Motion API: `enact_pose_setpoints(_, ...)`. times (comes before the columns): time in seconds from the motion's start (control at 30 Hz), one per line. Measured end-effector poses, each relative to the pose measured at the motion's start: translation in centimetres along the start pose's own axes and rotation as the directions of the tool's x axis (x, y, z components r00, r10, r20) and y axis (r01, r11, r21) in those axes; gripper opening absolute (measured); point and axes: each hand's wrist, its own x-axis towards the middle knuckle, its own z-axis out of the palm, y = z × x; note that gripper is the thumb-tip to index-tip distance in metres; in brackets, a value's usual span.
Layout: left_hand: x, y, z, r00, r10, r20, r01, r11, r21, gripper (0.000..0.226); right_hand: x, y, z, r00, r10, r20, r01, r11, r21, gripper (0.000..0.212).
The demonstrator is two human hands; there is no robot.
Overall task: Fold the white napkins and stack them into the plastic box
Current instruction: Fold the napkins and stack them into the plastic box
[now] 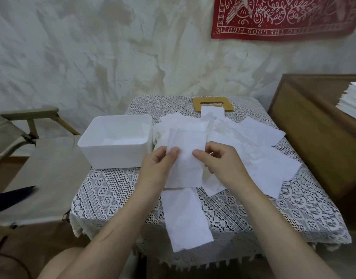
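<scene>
Two hands hold one white napkin (185, 141) up over the middle of the table (112, 198). The left hand (158, 165) pinches its left side, with the thumb on top and the other fingers curled behind. The right hand (220, 162) pinches its right side the same way. The napkin looks folded into a tall shape, and its bottom edge hangs down between the wrists.

The white plastic box (112, 157) sits on the table at 9 o'clock from the hands, just beside the left hand. Some white paper (122, 138) lies flat inside it. I cannot tell how many pieces.

A messy pile of loose napkins (255, 137) spreads from 12 o'clock to 3 o'clock of the hands, under and behind the held one. One long napkin (186, 216) lies at 6 o'clock, between the two arms, and reaches the near table edge.

A flat wooden lid (197, 103) with a slot lies at 12 o'clock, at the far edge. A lace cloth covers the table.

A cloth chair (52, 158) stands at 9 o'clock, past the box. A wooden cabinet (313, 137) stands at 3 o'clock, with a neat stack of white paper (352, 101) on top. A red cloth (283, 17) hangs on the wall at 1 o'clock.
</scene>
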Motion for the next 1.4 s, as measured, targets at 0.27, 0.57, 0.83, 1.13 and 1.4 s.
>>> enact_pose_setpoints(0.27, 0.0, 0.1, 0.5, 0.959, -0.215, 0.186, 0.224, 0.974, -0.032, 0.048, 0.1, 0.0, -0.3, 0.988, 0.109, 0.114, -0.135, 0.957, 0.256, 0.018)
enact_pose_setpoints(0.57, 0.9, -0.2, 0.3, 0.997, -0.076, 0.031, 0.079, 0.991, -0.104, 0.034, 0.0, 0.6, -0.9, 0.983, 0.18, 0.04, -0.183, 0.981, 0.065, 0.017)
enact_pose_setpoints(0.83, 0.1, 0.1, 0.4, 0.914, -0.28, 0.293, 0.352, 0.907, -0.231, 0.051, -0.4, -0.2, -0.6, 0.97, 0.183, 0.159, -0.218, 0.946, 0.241, 0.026)
enact_pose_setpoints(1.13, 0.3, -0.3, 0.1, 0.973, -0.21, 0.096, 0.224, 0.959, -0.174, 0.012, -0.3, 0.7, 0.2, 0.982, 0.189, -0.007, -0.188, 0.978, 0.091, 0.015)
enact_pose_setpoints(1.4, 0.3, -0.5, -0.3, 0.981, -0.193, 0.007, 0.193, 0.979, -0.061, 0.024, -0.2, 1.0, 0.8, 0.974, 0.225, -0.009, -0.225, 0.974, 0.017, 0.017)
